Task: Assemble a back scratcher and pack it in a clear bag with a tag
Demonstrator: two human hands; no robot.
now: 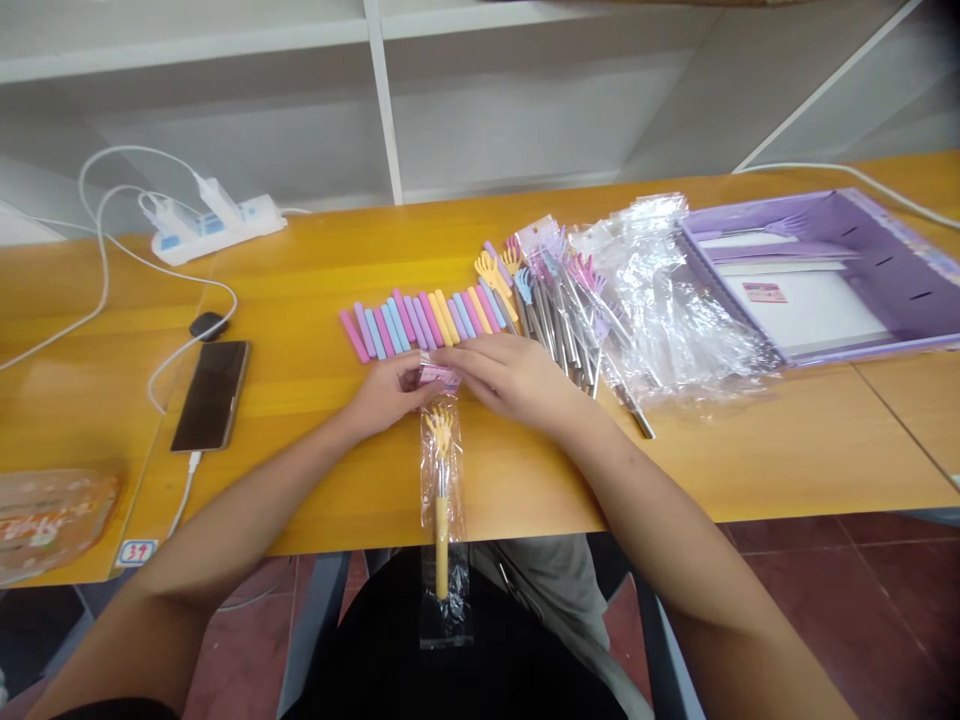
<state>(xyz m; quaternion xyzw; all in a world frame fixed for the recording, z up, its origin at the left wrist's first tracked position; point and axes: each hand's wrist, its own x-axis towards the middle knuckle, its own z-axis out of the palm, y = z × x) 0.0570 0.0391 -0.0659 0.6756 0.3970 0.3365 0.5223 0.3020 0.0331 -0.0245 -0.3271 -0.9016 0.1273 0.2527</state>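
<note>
A yellow hand-shaped back scratcher (pixel 441 545) with a metal shaft lies inside a clear plastic bag (pixel 446 622). The bag hangs over the table's front edge toward my lap, and a pink label (pixel 441 377) shows at its top. My left hand (pixel 390 393) pinches the bag beside that label, thumb on top. From the other side my right hand (pixel 510 378) grips the bag's top edge, fingers together and its thumb hidden. Just beyond both hands lies a row of pink, purple, blue and yellow handle sleeves (pixel 424 318).
Unbagged back scratchers (pixel 562 310) lie right of the sleeves, beside a heap of clear bags (pixel 660 290). A purple box (pixel 795 345) stands at the right. On the left are a phone (pixel 212 395), a power strip (pixel 217 232) and white cables (pixel 234 290).
</note>
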